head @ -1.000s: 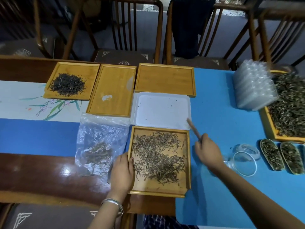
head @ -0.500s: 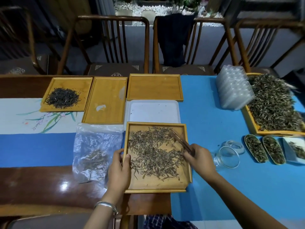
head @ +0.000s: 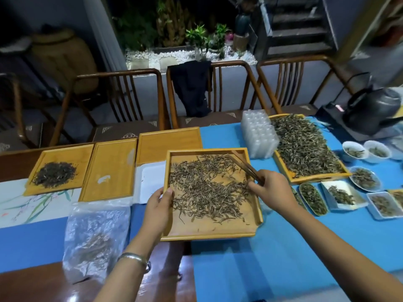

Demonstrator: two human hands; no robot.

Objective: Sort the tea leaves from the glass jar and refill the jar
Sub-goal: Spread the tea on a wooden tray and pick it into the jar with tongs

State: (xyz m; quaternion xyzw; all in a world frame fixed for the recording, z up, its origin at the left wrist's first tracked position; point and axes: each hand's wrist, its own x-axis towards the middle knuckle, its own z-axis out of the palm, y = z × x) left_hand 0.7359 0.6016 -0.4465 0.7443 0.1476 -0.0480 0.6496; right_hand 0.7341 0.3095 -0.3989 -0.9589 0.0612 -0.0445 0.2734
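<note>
Head view: nearest us, our left hand point(head: 157, 209) grips the left rim of the wooden tray point(head: 209, 233), while our right hand point(head: 273, 189) pinches brown tongs point(head: 244, 165) over the tea leaves point(head: 207, 190) spread inside — beyond, along the worktop point(head: 283, 247), sits a bigger heaped tray point(head: 305, 178).

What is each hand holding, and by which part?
The left hand grips the tray of tea leaves by its left rim, thumb inside. The right hand holds wooden tongs by the near end, tips over the leaves.
</note>
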